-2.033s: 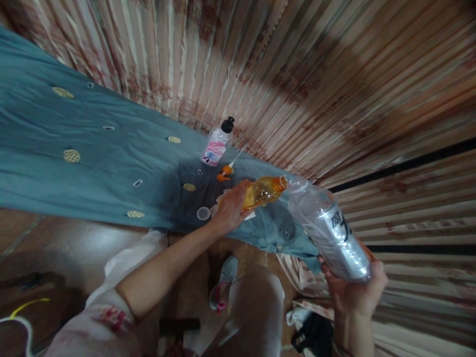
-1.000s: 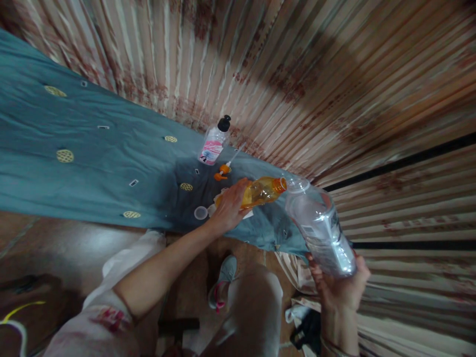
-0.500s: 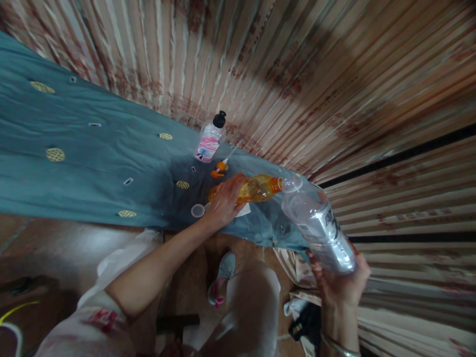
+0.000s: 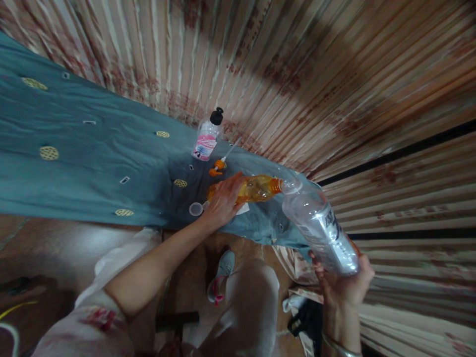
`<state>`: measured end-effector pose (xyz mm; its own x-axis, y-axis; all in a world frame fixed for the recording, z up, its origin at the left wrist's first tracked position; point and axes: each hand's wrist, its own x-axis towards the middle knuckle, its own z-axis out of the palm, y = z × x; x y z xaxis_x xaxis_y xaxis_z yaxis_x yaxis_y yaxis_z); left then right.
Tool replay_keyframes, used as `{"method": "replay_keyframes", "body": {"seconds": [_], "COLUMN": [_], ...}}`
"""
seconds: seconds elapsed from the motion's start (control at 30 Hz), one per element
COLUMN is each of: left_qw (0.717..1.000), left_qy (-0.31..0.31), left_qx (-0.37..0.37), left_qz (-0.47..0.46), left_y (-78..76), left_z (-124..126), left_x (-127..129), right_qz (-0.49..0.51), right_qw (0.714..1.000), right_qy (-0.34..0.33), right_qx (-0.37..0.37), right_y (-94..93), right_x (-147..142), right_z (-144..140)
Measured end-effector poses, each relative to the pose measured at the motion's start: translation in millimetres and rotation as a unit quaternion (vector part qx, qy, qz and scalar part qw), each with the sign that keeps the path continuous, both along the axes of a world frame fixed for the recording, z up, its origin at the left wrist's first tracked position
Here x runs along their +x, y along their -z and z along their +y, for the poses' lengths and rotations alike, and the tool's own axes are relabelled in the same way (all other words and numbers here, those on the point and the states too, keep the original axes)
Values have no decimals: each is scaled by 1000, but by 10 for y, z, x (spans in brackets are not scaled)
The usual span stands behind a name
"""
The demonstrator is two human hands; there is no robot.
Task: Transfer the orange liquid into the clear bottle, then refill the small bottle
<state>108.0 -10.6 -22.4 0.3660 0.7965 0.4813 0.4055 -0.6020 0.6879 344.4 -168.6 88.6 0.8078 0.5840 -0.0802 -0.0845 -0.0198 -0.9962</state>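
Observation:
My left hand (image 4: 224,198) wraps round an orange see-through bottle (image 4: 260,188), which is tilted almost level. Its threaded neck meets the mouth of a large clear plastic bottle (image 4: 316,225) with a silvery label. My right hand (image 4: 344,280) grips that clear bottle near its base, mouth up and leaning left. Whether liquid runs between the two necks, I cannot tell. Just above my left hand lies an orange pump top (image 4: 217,167) with a thin tube. A small round clear cap (image 4: 196,209) rests beside my left wrist.
A clear bottle with a pink label and black cap (image 4: 207,139) stands at the back of the teal cloth (image 4: 96,173). A pleated curtain (image 4: 241,64) hangs right behind the cloth. Dark and white items (image 4: 307,317) are on the floor at lower right.
The view has shifted slightly, so the things on the cloth sit a little further left. Both hands keep their bottles, neck to mouth, nearly as before.

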Motion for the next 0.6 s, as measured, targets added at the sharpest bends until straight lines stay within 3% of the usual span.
{"method": "replay_keyframes", "body": {"seconds": [0.27, 0.6], "left_qw": [1000, 1000], "left_qy": [-5, -2], "left_qx": [26, 18], "left_qz": [-13, -9], "left_y": [84, 67], "left_z": [32, 14], "left_x": [25, 36], "right_qz": [-12, -4], "right_qw": [1000, 1000], "right_qy": [1, 6], "right_qx": [4, -1], "right_y": [16, -2], "right_x": [66, 56], "right_z": [-33, -33]}}
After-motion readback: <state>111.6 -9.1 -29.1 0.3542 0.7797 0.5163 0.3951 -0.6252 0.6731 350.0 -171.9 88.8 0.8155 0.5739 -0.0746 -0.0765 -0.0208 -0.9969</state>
